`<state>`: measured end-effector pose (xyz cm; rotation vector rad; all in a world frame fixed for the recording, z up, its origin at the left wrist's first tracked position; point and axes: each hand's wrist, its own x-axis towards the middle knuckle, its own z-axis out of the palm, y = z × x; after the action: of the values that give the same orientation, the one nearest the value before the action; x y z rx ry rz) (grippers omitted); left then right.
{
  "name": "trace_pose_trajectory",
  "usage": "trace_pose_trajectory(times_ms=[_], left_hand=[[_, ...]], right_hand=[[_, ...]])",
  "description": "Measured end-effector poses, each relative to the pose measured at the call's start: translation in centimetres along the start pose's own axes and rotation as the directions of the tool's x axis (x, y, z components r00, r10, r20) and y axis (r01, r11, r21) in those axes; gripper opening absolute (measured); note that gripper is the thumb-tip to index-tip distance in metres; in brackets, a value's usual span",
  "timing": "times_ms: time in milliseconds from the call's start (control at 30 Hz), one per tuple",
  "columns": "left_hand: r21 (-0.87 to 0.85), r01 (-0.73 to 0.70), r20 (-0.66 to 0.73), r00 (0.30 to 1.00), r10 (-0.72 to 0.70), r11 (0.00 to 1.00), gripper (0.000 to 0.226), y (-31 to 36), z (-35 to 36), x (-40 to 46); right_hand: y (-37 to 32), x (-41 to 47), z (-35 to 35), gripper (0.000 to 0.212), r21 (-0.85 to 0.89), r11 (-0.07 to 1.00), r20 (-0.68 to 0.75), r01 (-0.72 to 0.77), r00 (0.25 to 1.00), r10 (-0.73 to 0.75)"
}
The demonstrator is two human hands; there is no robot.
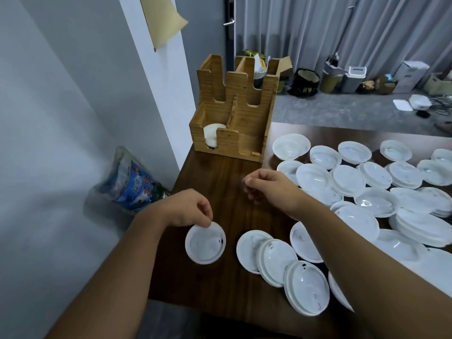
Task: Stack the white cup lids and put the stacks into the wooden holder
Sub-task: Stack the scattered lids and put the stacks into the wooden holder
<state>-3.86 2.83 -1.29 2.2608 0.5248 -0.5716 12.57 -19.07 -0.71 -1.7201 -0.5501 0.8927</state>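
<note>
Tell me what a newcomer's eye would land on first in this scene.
First, the spread of white cup lids covering the right side of the dark wooden table, many overlapping. Next, the wooden holder at the table's far left corner, with a small stack of lids in its front left slot. Then the hands: the left hand pinches the rim of a single lid, while the right hand hovers empty, fingers loosely curled.

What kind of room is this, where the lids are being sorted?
Probably a plain back room or storeroom: grey curtains along the wall, bins and boxes on the floor, a dark wooden table.
</note>
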Motion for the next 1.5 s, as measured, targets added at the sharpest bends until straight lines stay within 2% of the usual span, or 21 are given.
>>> trace_pose_trajectory(times_ms=[133, 233, 333, 433, 500, 533, 567, 600, 633, 700, 767, 833, 1000, 1067, 1200, 1367, 1500], left_hand=[[-0.065, -0.034, -0.083, 0.996, 0.028, 0.997, 0.018, 0.6, -1.0, 0.0], [-0.098, -0.119, -0.211, 0.973, 0.096, 0.988, 0.019, 1.8, -1.2, 0.2], [-0.138, -0.264, -0.34, 0.918, 0.205, 0.955, 0.02, 3.7, -0.9, 0.6], [-0.184, -0.389, -0.481, 0.837, 0.262, 0.903, 0.019, 5.4, 0.1, 1.1], [-0.232, -0.448, -0.587, 0.772, 0.243, 0.864, 0.013, 6.1, 0.8, 1.3], [-0.301, -0.456, -0.628, 0.756, 0.186, 0.838, 0.007, 6.1, 1.1, 1.5], [-0.376, -0.436, -0.635, 0.764, 0.115, 0.817, 0.003, 5.9, 1.2, 1.6], [-0.416, -0.386, -0.605, 0.793, 0.067, 0.823, 0.008, 5.6, 1.4, 1.7], [-0.414, -0.301, -0.521, 0.852, 0.048, 0.859, 0.011, 5.1, 1.5, 1.6], [-0.313, -0.12, -0.203, 0.977, 0.058, 0.942, 0.009, 4.2, 1.8, 1.5], [-0.225, -0.043, 0.102, 0.993, 0.068, 0.973, 0.022, 4.0, 2.5, 1.4], [-0.177, -0.037, 0.205, 0.976, 0.073, 0.984, 0.034, 4.3, 3.4, 1.8], [-0.008, -0.059, 0.134, 0.989, 0.059, 0.998, 0.018, 5.6, 4.4, 3.7], [0.0, -0.062, 0.096, 0.993, 0.062, 0.998, 0.013, 5.7, 3.7, 4.1], [-0.12, -0.065, -0.031, 0.998, 0.061, 0.991, 0.013, 5.2, 1.4, 4.0], [-0.291, -0.131, -0.239, 0.969, 0.061, 0.948, 0.028, 3.8, -0.5, 3.6], [-0.465, -0.244, -0.388, 0.92, 0.052, 0.851, 0.024, 3.3, -1.1, 3.9]], right_hand=[[0.7, -0.8, -0.6, 0.012, -0.035, 0.999, 0.033, 0.014, 0.999, -0.013], [1.1, -1.1, -0.7, 0.01, -0.021, 1.0, 0.038, 0.014, 0.999, -0.013], [1.3, -1.2, -1.0, 0.016, -0.013, 1.0, 0.092, 0.018, 0.996, -0.017], [1.5, -1.0, -1.5, 0.022, 0.163, 0.987, 0.172, -0.012, 0.985, -0.016], [1.7, -0.7, -2.1, 0.023, 0.227, 0.974, 0.165, -0.016, 0.986, -0.022], [1.7, -0.6, -2.5, 0.022, 0.231, 0.973, 0.136, -0.006, 0.99, -0.027], [1.8, -0.5, -2.9, 0.02, 0.234, 0.972, 0.094, 0.007, 0.995, -0.029], [1.9, -0.3, -3.3, 0.019, 0.248, 0.969, 0.048, 0.016, 0.998, -0.028], [1.9, -0.2, -3.7, 0.018, 0.281, 0.96, 0.006, 0.022, 1.0, -0.024], [1.9, 0.0, -4.3, 0.017, 0.387, 0.922, -0.04, 0.034, 0.999, -0.02], [1.9, 0.1, -4.8, 0.02, 0.476, 0.878, -0.054, 0.048, 0.998, -0.025], [1.8, 0.1, -5.1, 0.023, 0.499, 0.864, -0.065, 0.059, 0.997, -0.031], [2.1, 0.1, -5.8, 0.022, 0.507, 0.859, -0.082, 0.07, 0.996, -0.033], [2.3, 0.1, -6.1, 0.022, 0.511, 0.857, -0.09, 0.069, 0.996, -0.026], [2.5, 0.3, -6.5, 0.022, 0.496, 0.866, -0.093, 0.059, 0.996, -0.014], [2.8, 0.5, -6.6, 0.02, 0.463, 0.884, -0.142, 0.07, 0.99, -0.004], [3.1, 0.7, -6.7, 0.022, 0.401, 0.913, -0.184, 0.071, 0.983, 0.005]])
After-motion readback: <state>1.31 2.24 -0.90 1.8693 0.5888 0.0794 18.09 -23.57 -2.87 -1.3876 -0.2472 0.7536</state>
